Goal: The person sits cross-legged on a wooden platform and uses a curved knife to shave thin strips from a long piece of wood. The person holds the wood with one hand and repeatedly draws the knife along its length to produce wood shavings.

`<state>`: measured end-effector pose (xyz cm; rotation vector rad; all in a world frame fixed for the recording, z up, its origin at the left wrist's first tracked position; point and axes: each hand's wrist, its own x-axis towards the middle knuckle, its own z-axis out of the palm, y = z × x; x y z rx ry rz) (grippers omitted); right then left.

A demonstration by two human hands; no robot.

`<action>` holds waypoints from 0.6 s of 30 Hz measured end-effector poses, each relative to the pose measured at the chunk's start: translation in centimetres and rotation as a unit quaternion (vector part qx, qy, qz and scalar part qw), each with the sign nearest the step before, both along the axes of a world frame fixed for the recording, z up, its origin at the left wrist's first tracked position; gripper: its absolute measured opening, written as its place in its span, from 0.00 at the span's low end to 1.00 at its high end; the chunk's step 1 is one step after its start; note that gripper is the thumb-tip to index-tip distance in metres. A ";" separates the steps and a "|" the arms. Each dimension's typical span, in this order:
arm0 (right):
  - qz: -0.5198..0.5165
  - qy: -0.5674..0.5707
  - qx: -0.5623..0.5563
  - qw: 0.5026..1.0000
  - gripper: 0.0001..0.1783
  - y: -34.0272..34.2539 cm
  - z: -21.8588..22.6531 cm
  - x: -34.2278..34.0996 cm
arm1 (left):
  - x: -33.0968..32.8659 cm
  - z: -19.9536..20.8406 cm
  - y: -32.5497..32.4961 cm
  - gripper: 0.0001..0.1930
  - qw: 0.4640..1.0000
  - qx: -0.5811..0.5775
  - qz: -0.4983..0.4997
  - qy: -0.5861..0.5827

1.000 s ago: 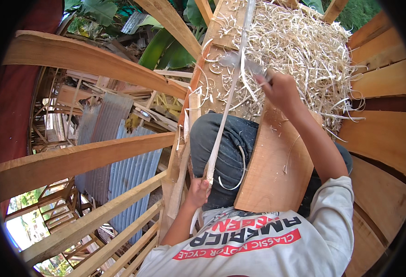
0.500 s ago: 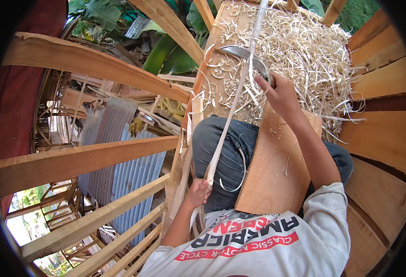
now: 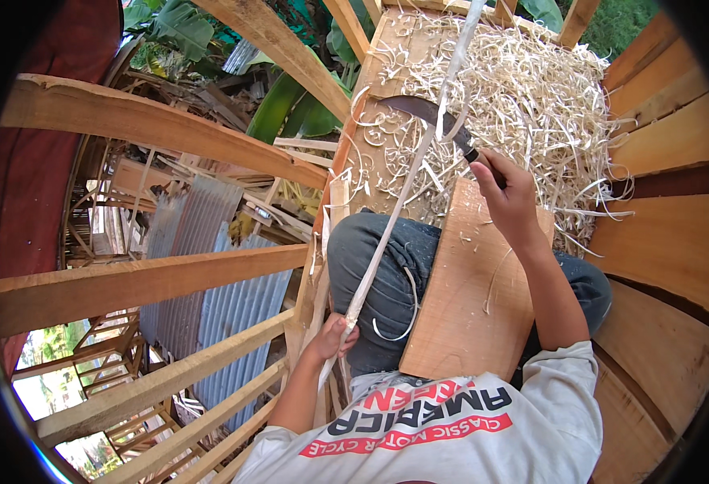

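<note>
Left fingers (image 3: pixel 337 331) clasp the pale strip (image 3: pixel 388 230) and right fingers (image 3: pixel 503 173) the sickle (image 3: pixel 421 107); a twisting strip might send the sickle skidding toward the knee (image 3: pixel 360 254).

The strip (image 3: pixel 385 234) runs up through the left grip (image 3: pixel 334 335) at lower centre to the top edge, and the sickle (image 3: pixel 421 106) in the right grip (image 3: pixel 506 198) crosses it at upper centre; the board (image 3: pixel 467 306) rests on the legs (image 3: pixel 358 258) right of the strip, shavings (image 3: pixel 540 113) lie over the planking (image 3: pixel 379 189) at upper right, and along the left I see rails (image 3: pixel 153 278) standing before the corrugated sheets (image 3: pixel 241 306)
</note>
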<state>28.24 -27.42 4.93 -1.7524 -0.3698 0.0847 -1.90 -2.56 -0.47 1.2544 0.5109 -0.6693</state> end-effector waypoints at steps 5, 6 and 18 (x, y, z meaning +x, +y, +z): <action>0.038 0.056 0.003 0.998 0.13 -0.3 -0.6 0.3 | 0.1 0.2 -0.1 0.40 1.000 0.017 -0.003 0.005; 0.113 0.106 -0.012 0.988 0.13 -0.5 -0.4 0.2 | 0.1 0.2 -0.1 0.40 1.000 0.020 -0.005 0.006; 0.199 0.228 0.067 0.951 0.11 -2.0 1.4 0.9 | -0.5 -0.1 0.1 0.41 1.000 0.028 0.004 0.012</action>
